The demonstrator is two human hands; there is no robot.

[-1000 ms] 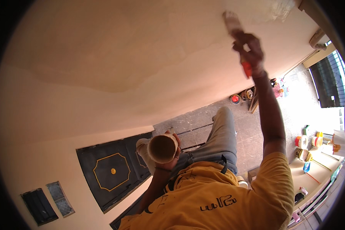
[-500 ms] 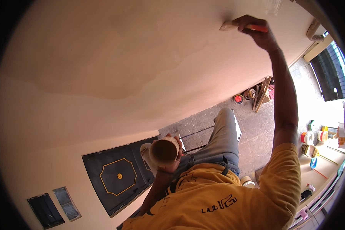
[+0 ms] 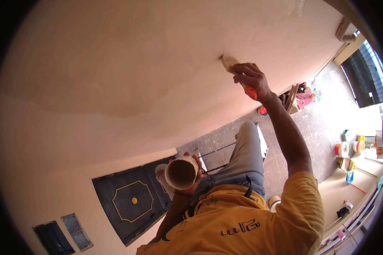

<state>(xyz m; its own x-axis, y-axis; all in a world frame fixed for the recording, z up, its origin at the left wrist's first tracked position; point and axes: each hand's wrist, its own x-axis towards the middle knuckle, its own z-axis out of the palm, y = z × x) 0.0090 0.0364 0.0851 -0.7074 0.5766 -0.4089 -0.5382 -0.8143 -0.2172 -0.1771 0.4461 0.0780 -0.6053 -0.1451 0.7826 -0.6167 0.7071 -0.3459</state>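
My right hand [image 3: 254, 80] is closed around the handle of a paintbrush [image 3: 231, 63]. Its bristles rest against the pale wall [image 3: 157, 63], and an orange end of the handle shows below my fingers. On the wall a darker, damp-looking patch [image 3: 115, 100] has a wavy lower border. Down at waist height, my left hand [image 3: 196, 170] is wrapped round a whitish round tub [image 3: 182, 173], whose open mouth faces up. The inside looks shadowed, so its contents cannot be made out.
A dark door [image 3: 134, 199] with gold trim is at the lower left. On the tiled floor [image 3: 285, 148], a small red-topped pot [image 3: 262, 111] and wooden boards [image 3: 292, 98] lie along the wall's foot. Several paint buckets [image 3: 341, 149] stand at the right. Dark bars show under my legs.
My right hand has brought the brush down and to the left along the wall, and the brush now points more upward. The tub in my left hand has tilted slightly.
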